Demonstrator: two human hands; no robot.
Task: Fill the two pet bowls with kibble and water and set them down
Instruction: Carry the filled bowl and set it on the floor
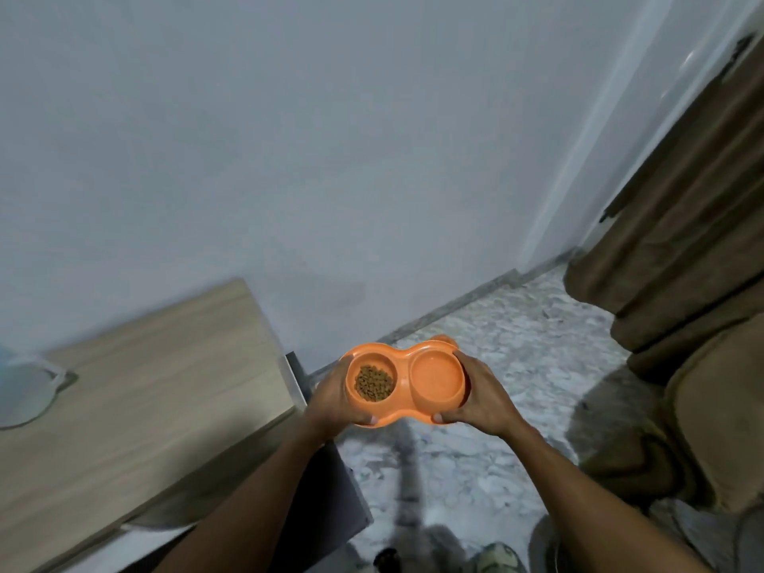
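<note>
An orange double pet bowl (403, 354) is held in the air above the speckled floor (496, 337), between both my hands. Its left cup holds brown kibble (374, 383). Its right cup (437, 378) looks filled with water, though the surface is hard to make out. My left hand (337, 397) grips the left end, thumb on the front rim. My right hand (481, 392) grips the right end the same way.
A wooden tabletop (144, 386) lies to the left, with a pale rounded object (25, 390) at its far left edge. A brown curtain (682, 241) and brown cushioned furniture (703, 407) stand to the right. A white wall (289, 159) is ahead.
</note>
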